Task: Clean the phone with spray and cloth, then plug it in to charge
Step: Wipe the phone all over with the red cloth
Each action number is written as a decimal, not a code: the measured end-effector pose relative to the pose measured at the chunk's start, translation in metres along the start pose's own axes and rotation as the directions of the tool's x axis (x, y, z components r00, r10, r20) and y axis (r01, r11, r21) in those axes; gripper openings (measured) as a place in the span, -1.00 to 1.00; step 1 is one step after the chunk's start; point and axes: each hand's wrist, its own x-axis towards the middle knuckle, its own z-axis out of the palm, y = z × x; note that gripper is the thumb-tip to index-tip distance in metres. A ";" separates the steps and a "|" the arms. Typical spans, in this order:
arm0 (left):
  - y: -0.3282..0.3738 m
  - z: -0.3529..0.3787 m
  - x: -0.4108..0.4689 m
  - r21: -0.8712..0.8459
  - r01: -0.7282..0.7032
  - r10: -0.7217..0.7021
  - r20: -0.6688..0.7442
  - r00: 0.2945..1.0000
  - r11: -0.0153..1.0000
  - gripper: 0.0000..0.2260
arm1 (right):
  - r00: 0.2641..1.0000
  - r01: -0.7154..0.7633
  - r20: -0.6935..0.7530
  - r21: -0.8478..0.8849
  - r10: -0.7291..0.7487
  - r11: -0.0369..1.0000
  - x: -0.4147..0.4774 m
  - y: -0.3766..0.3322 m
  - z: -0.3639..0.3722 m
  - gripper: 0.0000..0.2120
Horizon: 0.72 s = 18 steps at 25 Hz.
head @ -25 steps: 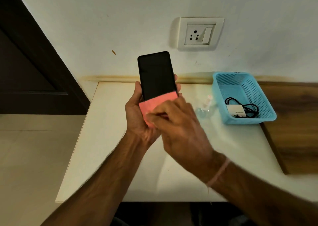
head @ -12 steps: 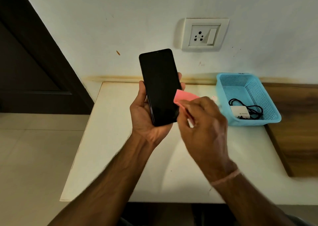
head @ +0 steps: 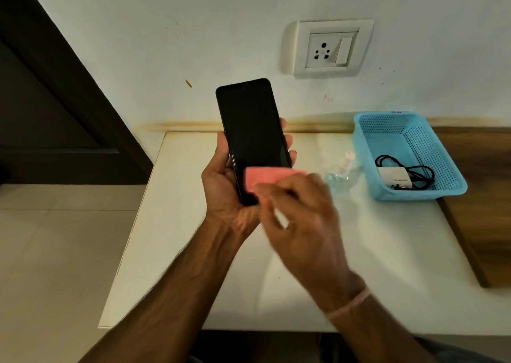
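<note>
The left hand [head: 226,196] holds the phone [head: 253,130] upright above the bench [head: 177,224], clasped round its long edges. That looks the safest hold, as a stiff, smooth glass slab is probably slippery, more so when damp, and would take a drop badly. The pink cloth [head: 265,178], soft and light, lies across the lower screen, pinched by the blurred right hand [head: 301,224]. Further right, a small spray bottle [head: 341,169] sits just beside the blue basket [head: 442,194], which holds the charger [head: 394,178].
</note>
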 end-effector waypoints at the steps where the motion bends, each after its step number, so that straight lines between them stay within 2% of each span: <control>1: 0.001 -0.001 0.001 -0.015 -0.001 0.001 -0.002 1.000 1.000 -0.35 | 0.996 -0.056 -0.071 -0.007 0.055 0.998 0.007 0.010 -0.002 -0.81; 3: 0.001 -0.001 0.002 0.011 0.024 -0.024 0.004 1.000 1.000 -0.33 | 0.988 -0.115 -0.106 0.015 0.116 0.993 0.009 0.012 0.001 -0.83; 6: -0.002 0.000 0.001 0.110 0.057 -0.055 -0.021 0.998 0.992 -0.30 | 0.998 0.037 0.046 0.067 -0.040 0.997 -0.008 0.000 0.007 -0.76; 7: -0.002 -0.001 0.002 0.086 0.041 -0.039 -0.034 0.999 0.995 -0.32 | 0.998 0.025 0.048 0.071 -0.029 0.997 -0.005 0.009 0.004 -0.75; 10: -0.002 0.002 0.001 0.066 0.008 -0.005 -0.055 0.999 0.998 -0.37 | 0.996 -0.085 -0.035 0.069 0.088 0.994 0.000 0.023 0.000 -0.76; 13: -0.006 0.005 -0.001 0.102 0.029 -0.021 -0.077 0.997 0.994 -0.33 | 0.998 0.058 0.018 0.064 -0.059 0.996 -0.007 0.011 0.004 -0.74; 16: -0.004 0.002 -0.001 0.056 -0.011 0.017 -0.101 0.995 0.998 -0.38 | 0.997 -0.067 -0.039 0.054 0.069 0.996 -0.003 0.022 0.001 -0.74; 18: -0.004 0.004 0.000 0.092 -0.009 0.018 -0.101 0.995 0.996 -0.34 | 0.999 -0.038 -0.023 0.042 0.039 0.998 -0.013 0.010 0.007 -0.78</control>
